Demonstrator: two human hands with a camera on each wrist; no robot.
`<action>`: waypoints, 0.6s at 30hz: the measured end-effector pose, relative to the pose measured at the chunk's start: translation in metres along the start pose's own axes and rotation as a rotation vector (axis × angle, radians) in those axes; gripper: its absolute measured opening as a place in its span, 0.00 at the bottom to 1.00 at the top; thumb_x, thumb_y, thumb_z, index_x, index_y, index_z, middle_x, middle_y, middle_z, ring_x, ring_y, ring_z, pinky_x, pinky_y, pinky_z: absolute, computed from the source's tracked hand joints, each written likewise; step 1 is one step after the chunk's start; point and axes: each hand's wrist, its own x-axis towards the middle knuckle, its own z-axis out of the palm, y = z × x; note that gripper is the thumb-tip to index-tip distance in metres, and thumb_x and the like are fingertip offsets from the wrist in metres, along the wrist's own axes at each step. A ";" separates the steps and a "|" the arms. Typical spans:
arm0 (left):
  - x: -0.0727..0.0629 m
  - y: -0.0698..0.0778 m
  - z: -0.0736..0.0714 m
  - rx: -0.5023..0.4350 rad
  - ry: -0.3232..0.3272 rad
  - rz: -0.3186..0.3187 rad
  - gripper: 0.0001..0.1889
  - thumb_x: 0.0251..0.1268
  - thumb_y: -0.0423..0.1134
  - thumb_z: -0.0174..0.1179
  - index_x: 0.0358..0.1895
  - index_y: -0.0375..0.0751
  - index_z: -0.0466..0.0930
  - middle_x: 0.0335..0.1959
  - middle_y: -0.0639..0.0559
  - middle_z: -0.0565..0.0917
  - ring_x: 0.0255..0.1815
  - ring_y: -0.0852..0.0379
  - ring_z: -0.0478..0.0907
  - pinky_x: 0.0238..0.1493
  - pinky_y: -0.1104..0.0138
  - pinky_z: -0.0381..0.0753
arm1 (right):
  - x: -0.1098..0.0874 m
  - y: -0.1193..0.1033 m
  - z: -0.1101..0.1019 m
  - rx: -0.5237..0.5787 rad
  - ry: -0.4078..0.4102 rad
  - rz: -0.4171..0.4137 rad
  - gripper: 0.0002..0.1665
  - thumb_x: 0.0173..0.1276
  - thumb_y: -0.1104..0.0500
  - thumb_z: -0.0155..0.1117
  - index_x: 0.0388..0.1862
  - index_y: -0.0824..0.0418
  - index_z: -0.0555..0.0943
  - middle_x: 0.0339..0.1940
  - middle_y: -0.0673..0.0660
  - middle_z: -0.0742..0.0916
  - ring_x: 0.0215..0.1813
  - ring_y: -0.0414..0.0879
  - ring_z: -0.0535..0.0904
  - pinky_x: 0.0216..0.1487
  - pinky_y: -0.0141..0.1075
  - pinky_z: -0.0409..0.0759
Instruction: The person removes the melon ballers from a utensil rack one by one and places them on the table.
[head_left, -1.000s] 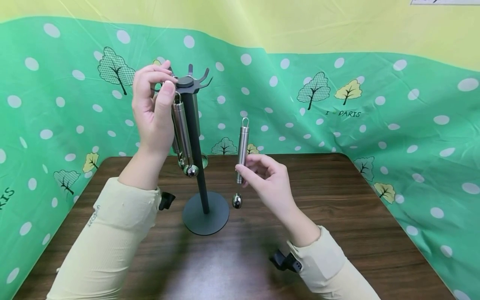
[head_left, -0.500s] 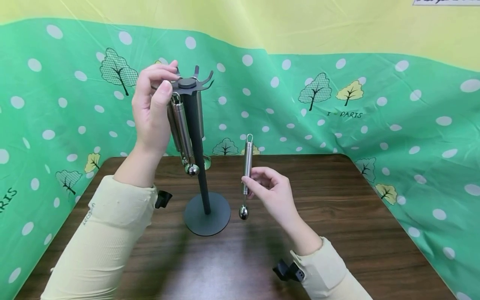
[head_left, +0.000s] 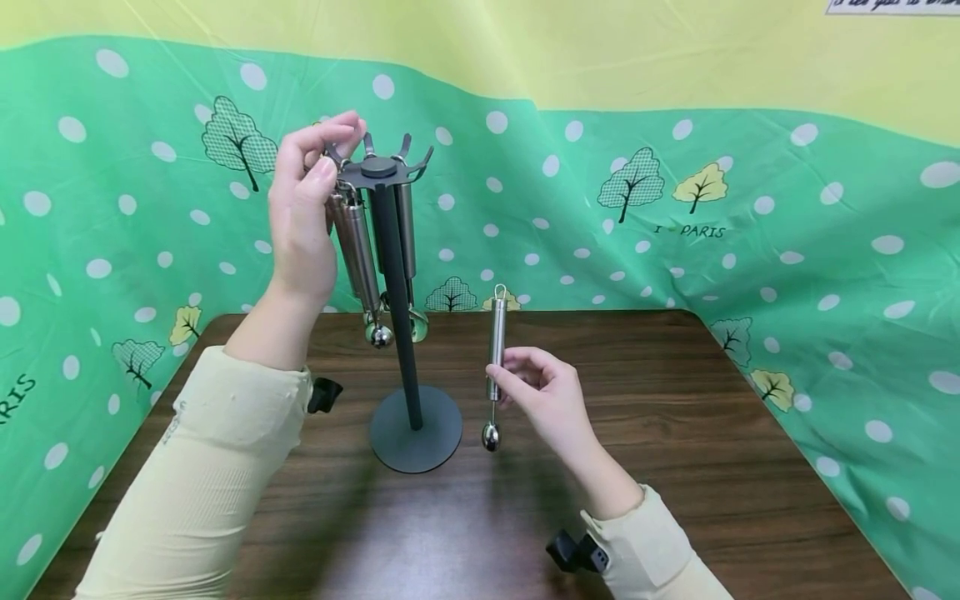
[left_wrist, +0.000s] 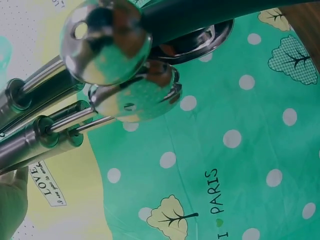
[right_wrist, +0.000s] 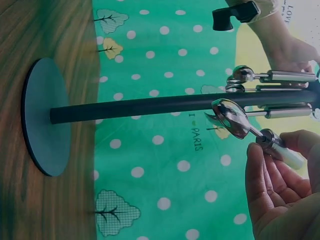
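Observation:
My right hand (head_left: 551, 404) pinches the lower handle of a steel melon baller (head_left: 498, 325), held upright with its loop up and its small bowl down. In the right wrist view that oval bowl (right_wrist: 231, 119) overlaps the pole. My left hand (head_left: 303, 221) is at the top of a dark utensil rack (head_left: 403, 333), thumb and fingers around one of its hooks. Steel-handled tools (head_left: 358, 254) hang from the rack beside that hand. Close up in the left wrist view is the round, shiny head (left_wrist: 105, 42) of one hanging tool, with a small hole in it.
The rack's round base (head_left: 416, 446) stands on a dark wood table (head_left: 675, 433). A green and yellow patterned cloth (head_left: 555, 267) hangs right behind the table. Curved hooks (head_left: 423, 160) stick out around the rack's top.
The rack's top has turned, shifting its hooks and hanging tools while my left hand stays at it. My right hand has lowered the melon baller and moved it slightly right.

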 end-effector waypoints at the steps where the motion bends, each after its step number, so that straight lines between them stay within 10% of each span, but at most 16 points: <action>1: 0.000 0.001 0.000 0.004 0.004 0.004 0.18 0.64 0.37 0.39 0.50 0.38 0.76 0.58 0.42 0.78 0.66 0.49 0.73 0.71 0.64 0.63 | 0.000 0.001 0.000 -0.001 0.002 0.004 0.12 0.62 0.68 0.68 0.44 0.71 0.82 0.28 0.48 0.86 0.22 0.44 0.82 0.30 0.35 0.85; 18: -0.011 0.026 0.015 0.464 0.066 0.165 0.19 0.61 0.41 0.60 0.51 0.33 0.84 0.60 0.44 0.82 0.68 0.58 0.72 0.71 0.67 0.64 | -0.005 0.019 0.000 -0.011 0.007 0.058 0.11 0.62 0.67 0.68 0.43 0.71 0.83 0.27 0.50 0.86 0.21 0.43 0.81 0.30 0.39 0.86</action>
